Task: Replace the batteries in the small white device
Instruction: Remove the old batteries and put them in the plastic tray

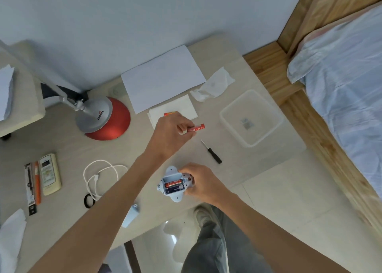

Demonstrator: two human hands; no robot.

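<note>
Device (175, 185) lies low in the middle of the frame, close to the table's (68, 146) near edge. Its bay is open, with a red cell and a dark cell side by side inside. The right hand (201, 182) is clamped on its right side. The left hand (173, 131), up at frame centre, pinches a red battery (196, 127) by one end.

The biggest risk, to my eye, is a mix-up. One cell in the bay is dark and one red, so an old cell could stay in, and I can't tell whether the held one is fresh or spent. It could also go in the wrong way round, as the bay's polarity marks are too small to read. The device could slip off the near edge if the right hand's grip loosens. A pale blue piece (130, 216), perhaps the cover, lies at that edge under the left forearm, which could knock it to the floor (279, 210). The screwdriver (211, 152) could roll.

A bed (341, 99) fills the right of the frame and a pale wall (144, 14) the top. On the table are a red-based lamp (103, 117) at left, a paper sheet (163, 76), a clear tub (251, 117), a cable (101, 177), a remote (49, 174) and a spare red battery (171, 113) on a napkin (186, 107).
</note>
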